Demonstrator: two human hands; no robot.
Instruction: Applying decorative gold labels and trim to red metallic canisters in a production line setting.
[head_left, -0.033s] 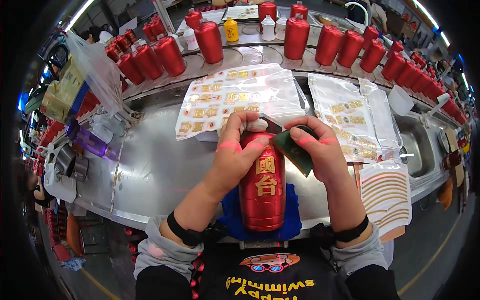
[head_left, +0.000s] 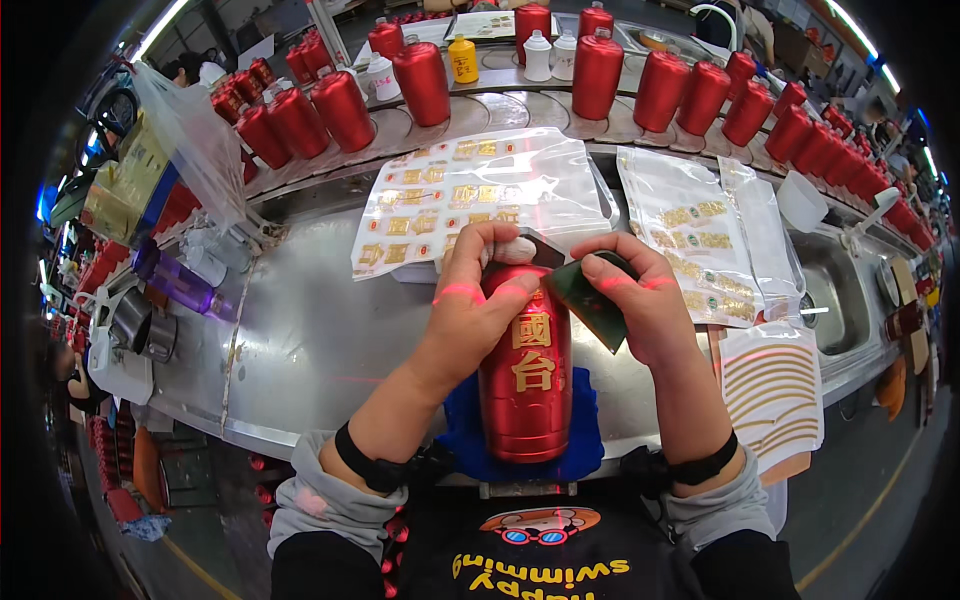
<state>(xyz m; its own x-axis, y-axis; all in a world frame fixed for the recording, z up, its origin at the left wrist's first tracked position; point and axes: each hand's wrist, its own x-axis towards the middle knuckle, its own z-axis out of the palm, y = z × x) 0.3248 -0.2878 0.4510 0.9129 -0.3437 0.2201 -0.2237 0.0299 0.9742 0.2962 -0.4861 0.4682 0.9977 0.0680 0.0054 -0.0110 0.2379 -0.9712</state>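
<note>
A glossy red bottle (head_left: 530, 400) with gold characters down its front lies tilted in front of me, its base toward me on a blue cloth (head_left: 580, 428). My left hand (head_left: 478, 290) is closed round its top end, thumb on the shoulder, and hides the neck. A white wrap (head_left: 516, 250) covers one of its fingers. In my right hand (head_left: 637, 292), a thin dark green flat scraper-like piece (head_left: 592, 305) is pinched between thumb and fingers. One edge of it is against or very near the bottle's upper right side; I cannot tell whether they touch.
Clear sheets of gold lettering decals (head_left: 430, 200) lie beyond my hands, with another decal sheet (head_left: 690, 230) to their right. Gold curved strips (head_left: 768, 385) sit on a white sheet nearer me. Red bottles (head_left: 596, 80) line a curved conveyor (head_left: 500, 108) behind. A sink (head_left: 835, 300) is at right.
The bottles on the conveyor have shifted very slightly to the right. Both my hands and the bottle they work on look unmoved.
</note>
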